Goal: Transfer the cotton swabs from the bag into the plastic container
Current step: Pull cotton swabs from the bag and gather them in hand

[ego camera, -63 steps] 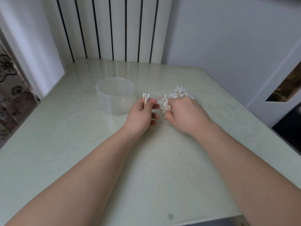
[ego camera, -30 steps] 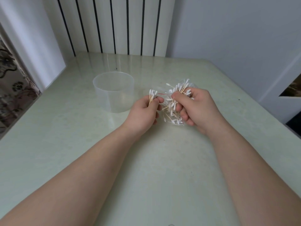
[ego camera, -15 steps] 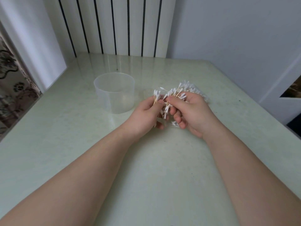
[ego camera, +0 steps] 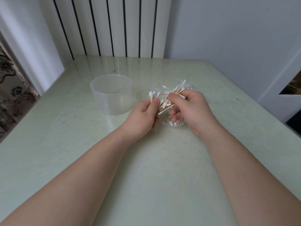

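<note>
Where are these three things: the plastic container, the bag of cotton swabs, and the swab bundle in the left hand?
plastic container [ego camera: 112, 101], head view, on its front wall.
bag of cotton swabs [ego camera: 175, 123], head view, on its lower end near the table.
swab bundle [ego camera: 152, 95], head view, on the white tips.

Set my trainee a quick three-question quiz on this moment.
1. True or false: the plastic container already holds cotton swabs.
2. Which hand pinches a small neat bundle with its tips up? A) left hand B) right hand C) neither
3. Fill in: the plastic container stands on the table to the ___ of both hands.

Key: 1 false; 2 A; 3 left.
</note>
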